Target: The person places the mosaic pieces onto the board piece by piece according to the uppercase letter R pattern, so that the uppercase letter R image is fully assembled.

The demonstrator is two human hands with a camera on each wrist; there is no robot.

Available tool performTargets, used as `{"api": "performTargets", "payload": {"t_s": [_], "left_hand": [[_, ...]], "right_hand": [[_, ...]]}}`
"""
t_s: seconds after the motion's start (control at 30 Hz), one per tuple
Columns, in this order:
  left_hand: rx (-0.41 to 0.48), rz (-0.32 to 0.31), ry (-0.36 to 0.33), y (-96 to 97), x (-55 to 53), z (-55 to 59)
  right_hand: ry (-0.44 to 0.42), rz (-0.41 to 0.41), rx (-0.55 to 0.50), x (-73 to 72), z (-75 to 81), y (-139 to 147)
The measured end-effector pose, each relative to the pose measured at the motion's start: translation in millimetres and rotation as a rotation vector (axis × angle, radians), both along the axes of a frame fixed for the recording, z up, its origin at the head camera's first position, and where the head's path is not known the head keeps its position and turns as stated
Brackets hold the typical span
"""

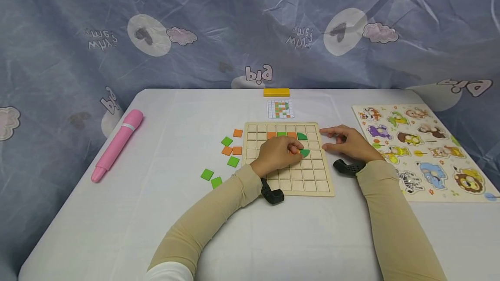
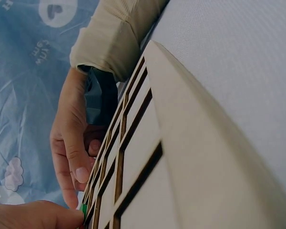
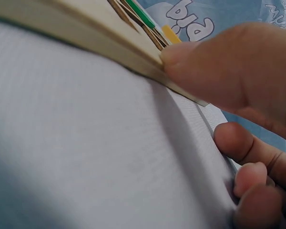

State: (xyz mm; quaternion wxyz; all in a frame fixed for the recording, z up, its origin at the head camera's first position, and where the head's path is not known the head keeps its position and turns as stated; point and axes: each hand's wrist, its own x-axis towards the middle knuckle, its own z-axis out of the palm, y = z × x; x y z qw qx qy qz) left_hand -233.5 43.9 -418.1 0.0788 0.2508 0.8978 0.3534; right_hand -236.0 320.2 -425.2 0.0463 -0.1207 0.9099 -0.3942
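Note:
My left hand (image 1: 278,153) reaches over the wooden grid board (image 1: 328,185), its fingers curled. Thumb and index finger pinch a green quarter-circle piece (image 1: 304,153), whose edge also shows at the thumb tip in the left wrist view. A bit of orange shows beneath these fingers. Farther up the board lie orange tiles (image 1: 291,135), a green tile (image 1: 281,134) and another green quarter-circle (image 1: 302,136). My right hand (image 1: 349,142) is by the board's right edge, fingers loosely extended; in the right wrist view its thumb (image 3: 195,67) is right at the rim.
Loose green tiles (image 1: 207,174) and orange tiles (image 1: 237,133) lie left of the board. Behind it are a pattern card (image 1: 279,109) and a yellow block (image 1: 276,92). An animal puzzle board (image 1: 390,135) lies right, a pink microphone-shaped object (image 1: 117,146) far left.

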Motion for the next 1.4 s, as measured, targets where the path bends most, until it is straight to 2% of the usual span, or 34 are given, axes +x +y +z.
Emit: {"api": "performTargets", "payload": {"t_s": [0.23,0.4,0.57,0.73,0.93,1.2,1.3,1.4], "left_hand": [[0.006,-0.002,0.000,-0.4,0.1,0.3],[0.042,-0.024,-0.027,-1.5,-0.2,2.5],[0.097,-0.047,-0.060,-8.2,2.2,12.5],[0.129,-0.096,-0.054,-21.3,5.4,23.1],[0.172,-0.179,-0.047,-48.0,10.1,30.7],[0.226,-0.287,-0.059,-99.9,15.2,34.9],[0.234,-0.294,-0.067,-120.7,15.3,35.5],[0.255,-0.261,-0.085,-143.2,15.3,35.7]], "right_hand": [[0.015,0.007,-0.019,1.5,0.9,-0.8],[0.018,0.011,-0.031,2.0,-0.7,-0.1],[0.010,0.009,-0.025,1.6,-1.9,0.1],[0.002,0.006,-0.024,2.1,-2.1,-0.9],[-0.003,0.007,-0.022,2.6,-1.3,-0.8],[-0.006,0.007,-0.024,1.7,-1.2,-0.8],[-0.008,0.002,-0.020,1.0,-1.8,0.0],[-0.004,0.002,-0.020,0.3,-2.1,0.7]]}}
